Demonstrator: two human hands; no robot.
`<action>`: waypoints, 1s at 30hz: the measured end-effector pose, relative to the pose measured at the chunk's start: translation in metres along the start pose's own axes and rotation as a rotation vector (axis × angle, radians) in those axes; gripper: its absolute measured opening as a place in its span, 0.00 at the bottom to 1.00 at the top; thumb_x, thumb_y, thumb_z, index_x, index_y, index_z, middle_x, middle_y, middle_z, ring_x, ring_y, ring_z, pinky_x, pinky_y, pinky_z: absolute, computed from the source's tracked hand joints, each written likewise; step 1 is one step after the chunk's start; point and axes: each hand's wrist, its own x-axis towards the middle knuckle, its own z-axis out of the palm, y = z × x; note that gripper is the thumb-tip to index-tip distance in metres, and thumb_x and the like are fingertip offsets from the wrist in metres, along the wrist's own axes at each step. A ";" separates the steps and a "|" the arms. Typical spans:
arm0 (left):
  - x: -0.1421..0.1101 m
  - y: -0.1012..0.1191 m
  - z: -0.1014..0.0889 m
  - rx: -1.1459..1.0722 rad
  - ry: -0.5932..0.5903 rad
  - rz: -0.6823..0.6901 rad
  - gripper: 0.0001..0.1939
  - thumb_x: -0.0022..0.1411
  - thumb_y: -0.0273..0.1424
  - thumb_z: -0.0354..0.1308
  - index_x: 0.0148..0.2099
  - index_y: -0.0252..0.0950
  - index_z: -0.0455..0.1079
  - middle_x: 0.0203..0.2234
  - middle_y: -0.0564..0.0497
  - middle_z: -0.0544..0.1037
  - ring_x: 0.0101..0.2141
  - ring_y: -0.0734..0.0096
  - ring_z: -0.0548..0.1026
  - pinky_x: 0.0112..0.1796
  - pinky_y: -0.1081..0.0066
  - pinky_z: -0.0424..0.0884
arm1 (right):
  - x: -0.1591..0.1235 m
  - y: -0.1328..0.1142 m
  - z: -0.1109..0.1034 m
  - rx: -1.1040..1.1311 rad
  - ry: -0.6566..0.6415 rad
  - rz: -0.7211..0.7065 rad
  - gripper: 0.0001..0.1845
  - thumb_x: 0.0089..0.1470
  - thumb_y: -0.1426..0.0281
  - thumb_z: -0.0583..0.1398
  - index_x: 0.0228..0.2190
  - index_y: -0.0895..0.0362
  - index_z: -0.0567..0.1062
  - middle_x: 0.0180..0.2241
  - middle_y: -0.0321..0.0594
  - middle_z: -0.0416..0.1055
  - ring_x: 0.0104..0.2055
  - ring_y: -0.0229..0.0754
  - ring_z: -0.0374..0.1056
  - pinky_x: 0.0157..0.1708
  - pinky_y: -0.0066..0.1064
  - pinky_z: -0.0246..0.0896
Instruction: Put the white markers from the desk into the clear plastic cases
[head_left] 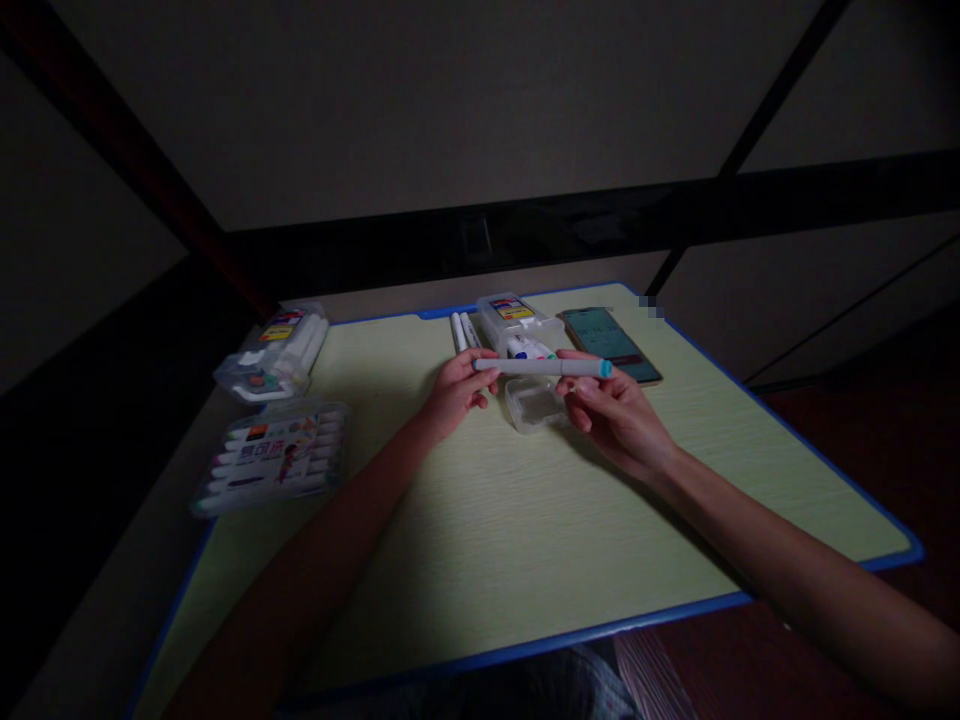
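Note:
A marker [529,367] with a grey-white barrel and teal ends is held level above the table between both my hands. My left hand [459,388] pinches its left end with thumb and fingers. The fingers of my right hand [611,410] close round the right end, near the teal tip. Just behind the marker lies an open clear plastic case [517,318], with several markers inside showing coloured ends. Its clear lid [534,405] rests below the marker, between my hands. Two white markers [462,332] lie side by side left of the case.
The pale yellow-green table [480,560] has a blue edge. At the back right lies a phone [613,343] with its screen lit. Two clear cases of markers, one upper [274,350] and one lower [274,455], sit at the left edge. A wall stands behind.

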 end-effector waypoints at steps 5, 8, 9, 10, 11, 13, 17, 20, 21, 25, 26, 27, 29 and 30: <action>0.000 0.000 -0.001 -0.011 0.026 -0.001 0.19 0.43 0.32 0.63 0.39 0.34 0.63 0.26 0.55 0.69 0.22 0.82 0.67 0.16 0.81 0.54 | -0.002 0.000 0.000 -0.048 -0.067 -0.004 0.20 0.42 0.65 0.66 0.40 0.53 0.73 0.28 0.34 0.74 0.16 0.26 0.58 0.15 0.20 0.54; 0.002 -0.002 -0.003 -0.017 0.043 -0.005 0.17 0.43 0.30 0.63 0.37 0.33 0.64 0.26 0.55 0.70 0.23 0.82 0.68 0.18 0.81 0.55 | -0.003 0.001 0.001 -0.067 -0.082 0.008 0.21 0.41 0.64 0.66 0.40 0.53 0.72 0.29 0.35 0.75 0.16 0.27 0.59 0.16 0.21 0.56; 0.003 -0.002 -0.003 -0.020 0.047 -0.002 0.16 0.44 0.29 0.63 0.37 0.33 0.64 0.26 0.55 0.70 0.23 0.82 0.68 0.19 0.81 0.56 | -0.004 0.001 0.001 -0.074 -0.081 0.011 0.21 0.41 0.63 0.66 0.40 0.53 0.72 0.29 0.35 0.75 0.16 0.27 0.59 0.15 0.21 0.56; 0.004 -0.004 -0.004 -0.024 0.047 0.002 0.15 0.44 0.29 0.63 0.36 0.32 0.64 0.25 0.55 0.70 0.23 0.82 0.68 0.20 0.81 0.56 | -0.004 0.001 0.002 -0.079 -0.080 0.012 0.21 0.41 0.63 0.66 0.40 0.53 0.72 0.29 0.35 0.75 0.16 0.27 0.59 0.15 0.21 0.56; 0.005 -0.005 -0.004 -0.029 0.044 0.007 0.14 0.45 0.28 0.63 0.35 0.32 0.65 0.24 0.55 0.70 0.23 0.82 0.67 0.21 0.81 0.57 | -0.004 0.001 0.002 -0.081 -0.078 0.010 0.21 0.42 0.62 0.66 0.40 0.53 0.72 0.29 0.35 0.75 0.16 0.28 0.59 0.15 0.21 0.56; 0.007 -0.008 -0.005 -0.037 0.035 0.020 0.13 0.45 0.28 0.63 0.34 0.31 0.65 0.23 0.55 0.69 0.23 0.84 0.66 0.23 0.80 0.58 | -0.004 0.001 0.003 -0.073 -0.078 -0.004 0.20 0.43 0.62 0.65 0.40 0.53 0.72 0.29 0.35 0.75 0.16 0.27 0.60 0.15 0.21 0.56; 0.009 -0.012 -0.006 -0.019 0.030 0.044 0.13 0.45 0.30 0.64 0.33 0.31 0.65 0.22 0.57 0.69 0.21 0.85 0.64 0.23 0.80 0.57 | -0.004 0.001 0.002 -0.051 -0.113 -0.048 0.19 0.46 0.61 0.63 0.41 0.51 0.73 0.29 0.34 0.74 0.17 0.28 0.62 0.15 0.20 0.56; 0.008 -0.014 -0.006 0.007 0.023 0.063 0.15 0.45 0.31 0.64 0.34 0.32 0.65 0.22 0.57 0.69 0.21 0.85 0.65 0.23 0.81 0.57 | -0.005 0.002 0.001 -0.066 -0.138 -0.083 0.18 0.47 0.62 0.63 0.42 0.50 0.73 0.27 0.33 0.75 0.16 0.28 0.63 0.15 0.20 0.58; 0.008 -0.015 -0.006 0.017 0.021 0.067 0.15 0.45 0.32 0.64 0.34 0.32 0.64 0.23 0.57 0.69 0.21 0.85 0.65 0.23 0.81 0.57 | -0.006 0.003 0.000 -0.082 -0.138 -0.092 0.18 0.46 0.62 0.63 0.41 0.50 0.74 0.27 0.33 0.75 0.16 0.28 0.64 0.15 0.20 0.59; 0.008 -0.017 -0.006 0.073 0.024 0.088 0.11 0.47 0.30 0.63 0.32 0.31 0.65 0.22 0.56 0.70 0.21 0.84 0.66 0.24 0.80 0.60 | -0.008 0.006 -0.001 -0.175 -0.082 -0.132 0.18 0.43 0.65 0.65 0.39 0.52 0.75 0.25 0.35 0.76 0.15 0.29 0.64 0.16 0.22 0.63; 0.009 -0.018 -0.006 0.089 0.025 0.094 0.10 0.47 0.30 0.62 0.31 0.31 0.65 0.21 0.56 0.70 0.21 0.84 0.66 0.24 0.80 0.60 | -0.009 0.007 0.000 -0.193 -0.068 -0.142 0.17 0.42 0.66 0.65 0.39 0.52 0.76 0.26 0.35 0.77 0.15 0.29 0.64 0.15 0.23 0.64; 0.009 -0.018 -0.007 0.105 0.026 0.100 0.10 0.48 0.29 0.62 0.31 0.31 0.65 0.21 0.56 0.69 0.21 0.84 0.66 0.24 0.80 0.60 | -0.010 0.007 0.000 -0.203 -0.061 -0.152 0.17 0.42 0.67 0.66 0.38 0.52 0.76 0.26 0.36 0.77 0.15 0.30 0.64 0.15 0.23 0.64; 0.010 -0.019 -0.007 0.131 0.033 0.110 0.08 0.49 0.28 0.61 0.31 0.31 0.66 0.20 0.56 0.69 0.20 0.84 0.65 0.23 0.80 0.60 | -0.011 0.007 0.002 -0.203 -0.069 -0.166 0.16 0.42 0.69 0.66 0.37 0.51 0.77 0.26 0.36 0.77 0.15 0.30 0.65 0.15 0.23 0.65; 0.010 -0.019 -0.007 0.139 0.036 0.114 0.08 0.49 0.28 0.61 0.31 0.31 0.66 0.20 0.57 0.69 0.20 0.84 0.65 0.23 0.80 0.60 | -0.012 0.007 0.003 -0.198 -0.078 -0.169 0.16 0.42 0.69 0.65 0.37 0.50 0.76 0.26 0.36 0.77 0.15 0.30 0.66 0.15 0.22 0.65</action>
